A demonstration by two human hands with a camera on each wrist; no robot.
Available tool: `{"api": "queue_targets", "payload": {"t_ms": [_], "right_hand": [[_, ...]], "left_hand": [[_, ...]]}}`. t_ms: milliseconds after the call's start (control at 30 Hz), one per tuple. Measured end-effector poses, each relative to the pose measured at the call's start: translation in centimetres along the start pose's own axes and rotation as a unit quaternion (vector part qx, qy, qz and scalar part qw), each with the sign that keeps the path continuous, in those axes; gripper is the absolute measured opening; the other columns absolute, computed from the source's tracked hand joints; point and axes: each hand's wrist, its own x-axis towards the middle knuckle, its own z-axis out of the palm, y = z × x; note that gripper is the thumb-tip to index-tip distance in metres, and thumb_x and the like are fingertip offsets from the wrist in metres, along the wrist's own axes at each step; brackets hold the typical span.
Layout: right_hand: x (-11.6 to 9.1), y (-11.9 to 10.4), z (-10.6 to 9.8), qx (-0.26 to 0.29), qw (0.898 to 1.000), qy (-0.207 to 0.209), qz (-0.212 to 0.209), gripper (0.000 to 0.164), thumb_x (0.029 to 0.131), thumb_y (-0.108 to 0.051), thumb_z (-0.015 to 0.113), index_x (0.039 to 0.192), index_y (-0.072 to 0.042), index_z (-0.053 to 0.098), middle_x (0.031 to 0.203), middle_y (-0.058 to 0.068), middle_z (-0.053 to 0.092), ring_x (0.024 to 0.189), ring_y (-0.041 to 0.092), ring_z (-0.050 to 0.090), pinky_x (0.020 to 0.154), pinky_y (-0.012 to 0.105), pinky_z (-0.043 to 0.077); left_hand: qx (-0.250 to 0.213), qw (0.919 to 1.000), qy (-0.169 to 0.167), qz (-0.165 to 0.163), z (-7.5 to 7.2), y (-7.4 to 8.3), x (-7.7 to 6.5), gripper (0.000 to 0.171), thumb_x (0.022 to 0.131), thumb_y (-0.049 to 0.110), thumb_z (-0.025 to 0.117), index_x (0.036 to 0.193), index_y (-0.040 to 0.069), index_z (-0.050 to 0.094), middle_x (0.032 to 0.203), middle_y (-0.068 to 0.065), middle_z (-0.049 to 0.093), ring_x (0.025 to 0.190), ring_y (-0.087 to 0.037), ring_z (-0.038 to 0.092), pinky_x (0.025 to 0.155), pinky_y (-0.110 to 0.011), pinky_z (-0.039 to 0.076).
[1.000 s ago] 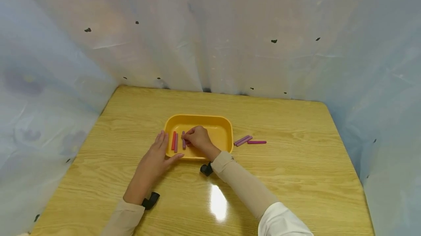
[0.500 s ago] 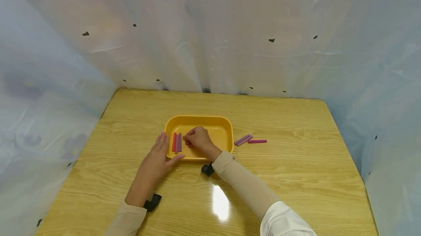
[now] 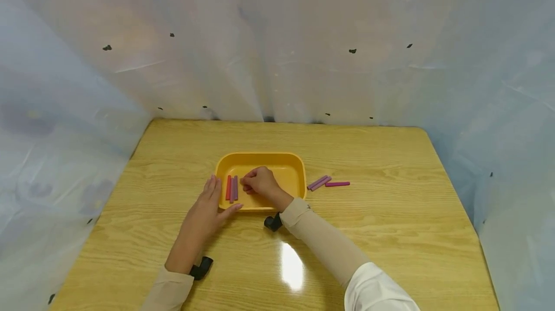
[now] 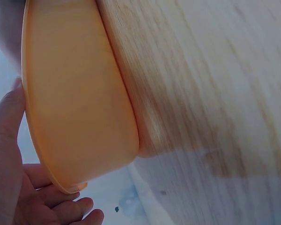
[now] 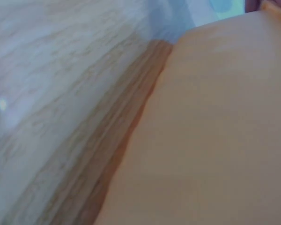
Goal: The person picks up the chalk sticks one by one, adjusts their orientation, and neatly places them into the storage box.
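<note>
Tray (image 3: pixel 260 154), shallow, yellow-orange, plastic-looking and rounded at the corners, sits before me on the yellowish wood-grained table (image 3: pixel 390 181); at its left end lie a slim straight red stick (image 3: pixel 228 188), a slim pinkish-mauve stick (image 3: pixel 231 193) and a slim purple stick (image 3: pixel 236 187), side by side and close together, all pointing roughly away from me, the mauve one set slightly nearer to me.

I have my right hand (image 3: pixel 262 184) inside the tray, its fingers curled in and the thumb and forefinger brought close together, holding nothing that I can see; the tips are just beside the purple stick, to its right; my left hand (image 3: pixel 207 207) is spread over the tray's near left corner, fingers extended along the left end and thumb stretched out on the near rim, touching the tray without gripping any stick.

Just outside the tray's right end, two slim mauve sticks (image 3: pixel 319 183) lie slantwise alongside each other on the table; right beside them is a slim magenta stick (image 3: pixel 338 184), lying nearly crosswise to me; I wear beige sleeves (image 3: pixel 323 239), and behind the table hangs a pale, creased curtain (image 3: pixel 295 60).
</note>
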Motion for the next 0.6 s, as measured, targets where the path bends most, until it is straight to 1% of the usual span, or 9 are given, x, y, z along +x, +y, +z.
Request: {"api": "queue_targets", "payload": {"t_ms": [133, 267, 367, 467, 600], "right_hand": [[-0.2, -0.3, -0.5, 0.016, 1.0, -0.015, -0.006, 0.02, 0.09, -0.012, 0.062, 0.092, 0.007, 0.068, 0.078, 0.016, 0.068, 0.069, 0.025, 0.067, 0.061, 0.031, 0.056], [-0.7, -0.9, -1.7, 0.044, 0.998, -0.03, -0.023, 0.027, 0.091, -0.016, 0.061, 0.101, 0.01, 0.066, 0.088, 0.02, 0.067, 0.074, 0.024, 0.067, 0.068, 0.035, 0.056], [-1.4, -1.6, -3.1, 0.06, 0.997, -0.035, -0.032, 0.033, 0.092, -0.017, 0.061, 0.108, 0.011, 0.063, 0.098, 0.025, 0.065, 0.08, 0.026, 0.067, 0.074, 0.038, 0.055], [-2.2, -2.0, -4.8, 0.086, 0.994, -0.039, -0.05, 0.034, 0.092, -0.015, 0.059, 0.111, 0.014, 0.059, 0.105, 0.031, 0.06, 0.088, 0.032, 0.065, 0.079, 0.042, 0.053], [-3.4, -2.0, -7.6, 0.108, 0.989, -0.035, -0.09, 0.031, 0.093, -0.012, 0.058, 0.111, 0.014, 0.058, 0.104, 0.029, 0.06, 0.095, 0.039, 0.062, 0.08, 0.041, 0.053]], "left_hand": [[0.003, 1.0, 0.002, 0.003, 0.1, -0.1, 0.0, 0.099, 0.083, 0.067, 0.048, 0.145, -0.005, 0.021, 0.149, -0.025, 0.017, 0.137, -0.037, 0.019, 0.104, -0.054, 0.028], [0.008, 1.0, -0.001, 0.001, 0.0, 0.1, 0.1, 0.1, 0.083, 0.068, 0.047, 0.145, -0.005, 0.02, 0.15, -0.024, 0.016, 0.137, -0.036, 0.018, 0.105, -0.052, 0.027], [0.01, 0.9999, -0.003, 0.001, -0.1, 0.2, 0.1, 0.1, 0.083, 0.068, 0.047, 0.145, -0.005, 0.019, 0.15, -0.023, 0.016, 0.137, -0.036, 0.018, 0.105, -0.052, 0.027], [0.01, 0.9999, -0.002, 0.002, -0.1, 0.2, 0.0, 0.1, 0.083, 0.068, 0.047, 0.146, -0.004, 0.019, 0.15, -0.023, 0.016, 0.137, -0.036, 0.018, 0.105, -0.052, 0.027], [0.012, 0.9999, 0.002, 0.004, -0.1, 0.2, 0.0, 0.099, 0.083, 0.068, 0.047, 0.146, -0.003, 0.02, 0.15, -0.023, 0.016, 0.137, -0.036, 0.018, 0.104, -0.052, 0.028]]}}
